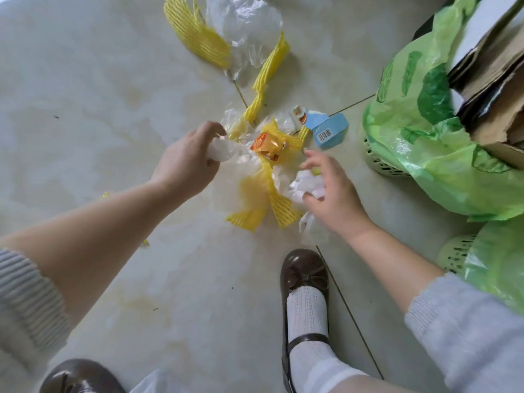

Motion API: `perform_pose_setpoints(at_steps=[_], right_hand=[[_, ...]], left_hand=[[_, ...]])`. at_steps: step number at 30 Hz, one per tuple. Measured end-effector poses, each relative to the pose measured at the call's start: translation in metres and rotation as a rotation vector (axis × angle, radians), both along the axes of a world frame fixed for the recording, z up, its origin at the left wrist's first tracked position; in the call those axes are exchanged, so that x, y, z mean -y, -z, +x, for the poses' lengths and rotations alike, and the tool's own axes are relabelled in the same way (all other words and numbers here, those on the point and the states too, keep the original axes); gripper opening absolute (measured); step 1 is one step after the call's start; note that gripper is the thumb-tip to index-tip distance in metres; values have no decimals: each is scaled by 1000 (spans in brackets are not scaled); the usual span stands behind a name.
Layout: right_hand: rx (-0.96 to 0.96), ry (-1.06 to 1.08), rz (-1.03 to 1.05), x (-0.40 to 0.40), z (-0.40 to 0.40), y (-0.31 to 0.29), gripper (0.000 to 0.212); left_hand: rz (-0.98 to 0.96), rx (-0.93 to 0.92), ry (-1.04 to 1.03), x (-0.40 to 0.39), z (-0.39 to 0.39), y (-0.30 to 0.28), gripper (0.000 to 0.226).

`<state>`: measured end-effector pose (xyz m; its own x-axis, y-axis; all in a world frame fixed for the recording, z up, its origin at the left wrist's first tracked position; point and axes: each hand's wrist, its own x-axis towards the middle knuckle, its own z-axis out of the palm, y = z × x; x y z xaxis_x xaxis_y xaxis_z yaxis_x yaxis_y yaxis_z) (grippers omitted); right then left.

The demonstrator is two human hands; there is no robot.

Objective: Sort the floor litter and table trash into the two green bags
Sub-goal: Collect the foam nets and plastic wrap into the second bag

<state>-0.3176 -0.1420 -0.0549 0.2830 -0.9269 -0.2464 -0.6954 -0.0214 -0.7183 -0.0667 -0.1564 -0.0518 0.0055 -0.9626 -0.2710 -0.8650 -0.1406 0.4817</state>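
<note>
A heap of litter lies on the pale floor: yellow foam netting (272,199), an orange wrapper (268,144), clear plastic film (243,21) and a blue carton scrap (330,130). My left hand (188,158) grips a crumpled white tissue (219,150) at the heap's left edge. My right hand (333,191) curls round a white paper wad (307,184) at the heap's right edge. A green bag (419,131) lines a basket to the right. The second green bag (499,262) shows at lower right.
Brown cardboard (493,89) fills the upper green bag. More yellow netting (195,35) lies at the top. My brown shoes (304,282) stand on the floor below the heap. A pale green basket (380,161) holds the bag.
</note>
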Motion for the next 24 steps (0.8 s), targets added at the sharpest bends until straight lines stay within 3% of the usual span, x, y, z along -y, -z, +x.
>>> perform_pose_setpoints(at_steps=[3, 5, 7, 11, 14, 19, 24], right_hand=[[-236, -335, 190, -1, 14, 7, 84], [-388, -439, 234, 0, 21, 16, 91], [-452, -463, 186, 2, 27, 23, 93], [-518, -445, 6, 6, 31, 29, 97], [-490, -390, -61, 6, 26, 30, 92], [-300, -289, -235, -2, 12, 32, 78], [-223, -177, -260, -9, 3, 34, 84]], left_hand=[[95, 60, 260, -11, -12, 5, 61], [218, 155, 381, -16, -20, 15, 78], [286, 228, 401, -17, -28, 26, 91], [264, 214, 272, -16, -34, 36, 94], [272, 164, 207, -18, -32, 35, 85], [213, 75, 220, -20, -19, 31, 52], [171, -20, 229, -23, -11, 25, 52]])
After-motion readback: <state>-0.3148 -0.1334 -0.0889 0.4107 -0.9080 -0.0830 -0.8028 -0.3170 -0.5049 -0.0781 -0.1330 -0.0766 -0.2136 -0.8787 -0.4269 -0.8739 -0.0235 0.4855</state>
